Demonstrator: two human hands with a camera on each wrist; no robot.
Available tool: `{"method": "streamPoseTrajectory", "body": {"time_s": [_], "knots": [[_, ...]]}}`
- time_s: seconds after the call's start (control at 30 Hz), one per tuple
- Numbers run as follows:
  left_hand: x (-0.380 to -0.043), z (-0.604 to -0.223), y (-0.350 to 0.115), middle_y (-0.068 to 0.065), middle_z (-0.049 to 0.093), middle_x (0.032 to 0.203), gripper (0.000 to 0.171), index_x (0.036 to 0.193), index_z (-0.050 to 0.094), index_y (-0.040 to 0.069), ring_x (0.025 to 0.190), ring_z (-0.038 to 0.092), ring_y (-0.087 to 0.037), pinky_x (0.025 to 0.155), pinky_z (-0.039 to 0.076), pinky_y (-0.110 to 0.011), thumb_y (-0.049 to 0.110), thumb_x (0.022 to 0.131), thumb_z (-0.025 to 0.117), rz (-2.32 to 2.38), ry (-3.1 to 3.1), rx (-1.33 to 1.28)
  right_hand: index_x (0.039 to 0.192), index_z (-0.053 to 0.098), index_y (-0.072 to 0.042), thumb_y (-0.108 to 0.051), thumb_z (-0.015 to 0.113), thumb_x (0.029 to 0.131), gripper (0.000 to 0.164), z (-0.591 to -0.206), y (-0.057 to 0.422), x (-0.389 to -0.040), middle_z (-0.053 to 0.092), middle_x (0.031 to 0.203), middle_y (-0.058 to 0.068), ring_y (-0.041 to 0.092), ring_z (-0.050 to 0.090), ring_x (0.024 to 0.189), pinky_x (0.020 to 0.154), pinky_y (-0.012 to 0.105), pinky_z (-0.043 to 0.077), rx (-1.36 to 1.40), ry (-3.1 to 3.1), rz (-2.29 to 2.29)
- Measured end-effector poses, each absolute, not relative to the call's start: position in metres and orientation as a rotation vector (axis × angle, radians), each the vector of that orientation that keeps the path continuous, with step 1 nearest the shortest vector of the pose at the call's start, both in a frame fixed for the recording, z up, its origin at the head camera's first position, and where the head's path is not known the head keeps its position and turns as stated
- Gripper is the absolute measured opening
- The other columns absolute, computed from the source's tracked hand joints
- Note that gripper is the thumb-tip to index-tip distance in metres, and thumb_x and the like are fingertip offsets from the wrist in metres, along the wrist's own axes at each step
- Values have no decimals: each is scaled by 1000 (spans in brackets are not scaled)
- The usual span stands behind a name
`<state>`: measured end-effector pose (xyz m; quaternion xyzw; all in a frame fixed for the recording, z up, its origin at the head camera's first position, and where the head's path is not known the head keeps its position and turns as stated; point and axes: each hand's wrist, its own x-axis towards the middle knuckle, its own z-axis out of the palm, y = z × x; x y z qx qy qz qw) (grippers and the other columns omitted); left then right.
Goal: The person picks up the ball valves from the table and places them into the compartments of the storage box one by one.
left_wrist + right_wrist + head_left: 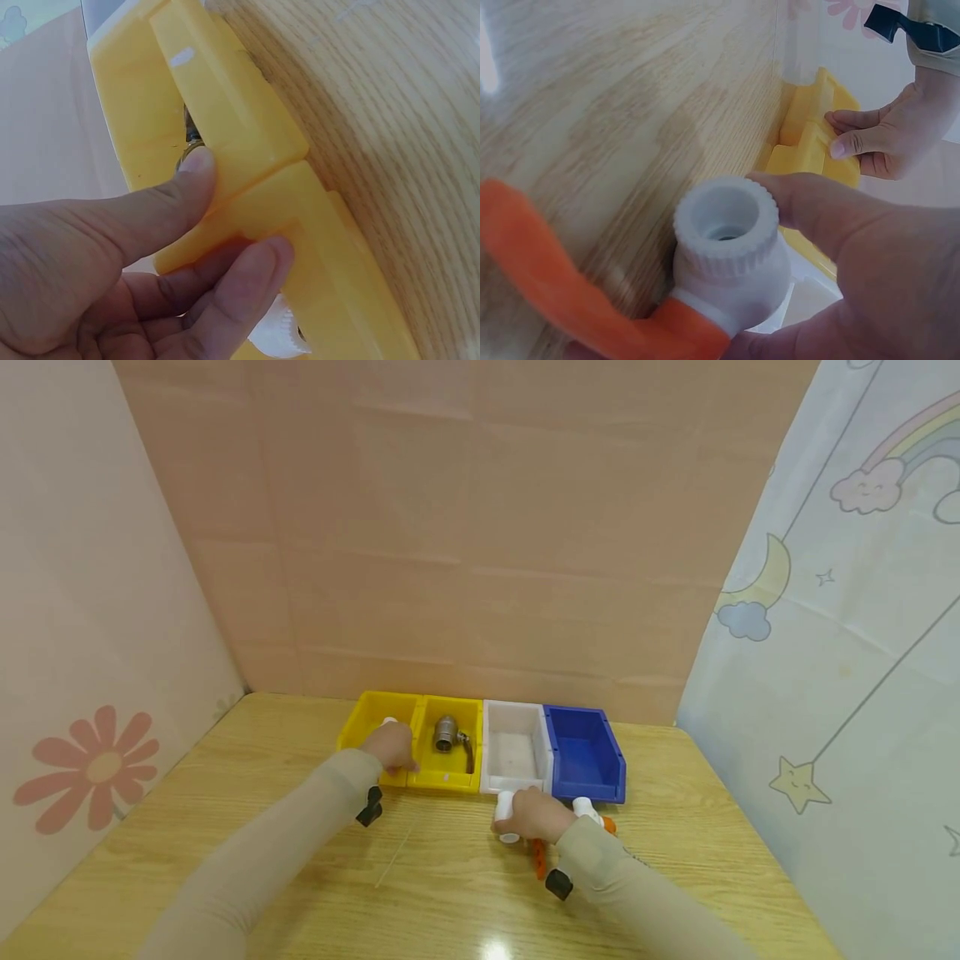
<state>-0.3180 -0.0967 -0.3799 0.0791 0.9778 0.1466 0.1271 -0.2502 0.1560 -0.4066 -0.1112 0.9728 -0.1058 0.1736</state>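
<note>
My right hand (538, 814) grips a white plastic ball valve (731, 259) with an orange lever handle (570, 285), low over the table before the white bin (513, 752). The valve's ribbed round opening shows in the right wrist view. My left hand (390, 747) is at the left yellow bin (367, 714), its thumb and forefinger spread apart over the walls where the two yellow bins meet. Under its fingers, partly hidden, lies a white ribbed fitting (277, 330). The second yellow bin (425, 714) contains a metal valve (446, 733).
Right of the white bin stands a blue bin (585, 752). Another white valve (587, 810) with an orange part (609, 825) lies on the table (442, 877) beside my right wrist. A thin pale strip (393, 856) lies in front of the yellow bins.
</note>
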Motion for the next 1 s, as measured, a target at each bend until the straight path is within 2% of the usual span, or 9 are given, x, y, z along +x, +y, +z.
{"method": "streamPoseTrajectory", "body": {"time_s": [0.47, 0.8, 1.0], "knots": [[-318, -379, -97, -5, 61, 67, 26, 80, 64, 3, 50, 59, -14, 52, 50, -23, 23, 80, 80, 447, 2837, 220, 65, 58, -8, -38, 73, 80, 36, -405, 155, -247, 53, 64, 5, 18, 50, 53, 49, 27, 39, -303, 2782, -338], [-316, -380, -96, -5, 61, 67, 26, 81, 64, 2, 52, 64, -17, 51, 51, -23, 23, 80, 80, 436, 2859, 244, 73, 58, -7, -38, 74, 79, 35, -403, 157, -247, 54, 65, 4, 17, 51, 53, 49, 27, 41, -314, 2764, -354], [-317, -378, -97, -5, 62, 67, 25, 81, 65, 2, 50, 60, -15, 52, 51, -24, 22, 80, 80, 460, 2848, 226, 81, 57, -6, -35, 73, 81, 33, -385, 158, -250, 55, 67, 5, 20, 56, 49, 49, 32, 51, -322, 2721, -436]]}}
